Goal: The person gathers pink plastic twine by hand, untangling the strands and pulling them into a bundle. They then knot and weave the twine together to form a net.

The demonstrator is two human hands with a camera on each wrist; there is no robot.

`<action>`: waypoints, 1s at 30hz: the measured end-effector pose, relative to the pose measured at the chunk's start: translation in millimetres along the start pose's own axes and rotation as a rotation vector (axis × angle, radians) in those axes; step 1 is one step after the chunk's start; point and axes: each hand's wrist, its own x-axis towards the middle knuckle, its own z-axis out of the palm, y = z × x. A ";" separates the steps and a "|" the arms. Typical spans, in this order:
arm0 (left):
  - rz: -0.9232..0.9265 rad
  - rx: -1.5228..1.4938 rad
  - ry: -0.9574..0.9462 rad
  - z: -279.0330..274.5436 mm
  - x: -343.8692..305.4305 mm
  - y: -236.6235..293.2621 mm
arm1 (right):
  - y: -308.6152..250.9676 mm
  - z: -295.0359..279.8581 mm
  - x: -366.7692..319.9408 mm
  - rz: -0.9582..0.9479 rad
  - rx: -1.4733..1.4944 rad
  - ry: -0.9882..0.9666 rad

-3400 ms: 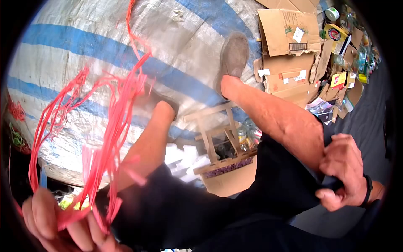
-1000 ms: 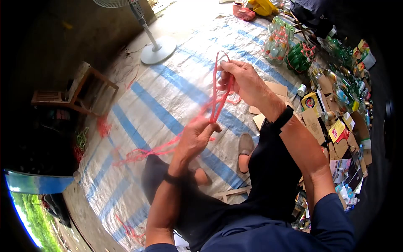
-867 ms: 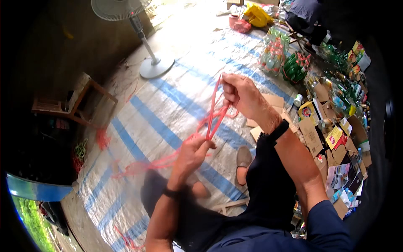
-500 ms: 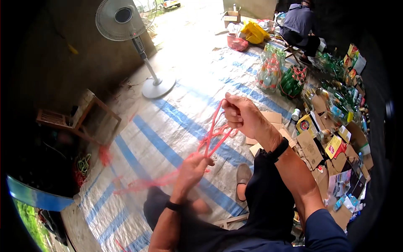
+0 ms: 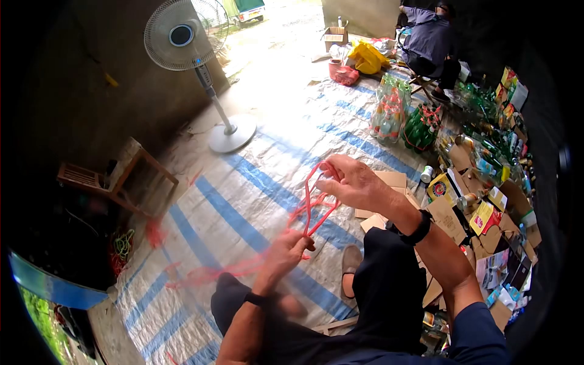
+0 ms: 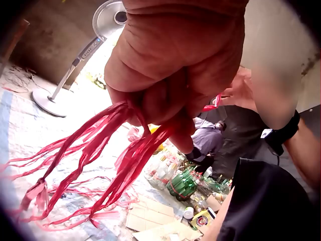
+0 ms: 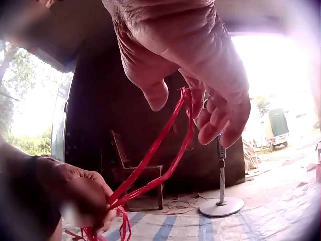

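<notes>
The left hand [image 5: 283, 254] grips a bundle of red plastic strands, whose loose ends [image 6: 95, 150] hang below the fist in the left wrist view. A narrow loop of the red strand [image 5: 308, 207] rises from that fist to the right hand [image 5: 359, 185]. In the right wrist view the loop [image 7: 163, 175] hangs over a curled finger of the right hand [image 7: 185, 65], its thumb standing apart from the strand. Lower left there, the left hand [image 7: 83, 196] holds the loop's base. Both hands are above the striped sheet [image 5: 243, 225], in front of the knees.
A standing fan [image 5: 232, 134] is beyond the sheet, a wooden chair [image 5: 125, 176] at left. Bundled bottles [image 5: 389, 112] stand farther back, near a seated person [image 5: 429, 36]. Flattened cardboard [image 5: 447, 220] and loose bottles lie along the right side. A wooden frame [image 5: 334, 325] is near the feet.
Since half a second ago, both hands sit slightly lower in the head view. The loop has spread wider, and the right hand has turned with its thumb away from the strand. The view has tilted upward.
</notes>
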 end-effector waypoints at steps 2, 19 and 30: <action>-0.010 -0.001 0.004 -0.1 1.1 -4.5 | -13.9 -10.4 -3.0 -0.154 -0.264 0.187; 0.037 -0.007 0.061 1.1 0.4 -4.5 | -192.5 -131.0 -86.4 -1.240 0.027 0.652; 0.021 0.012 0.063 -1.2 -8.6 -3.9 | -193.5 -130.9 -101.4 -1.253 0.024 0.674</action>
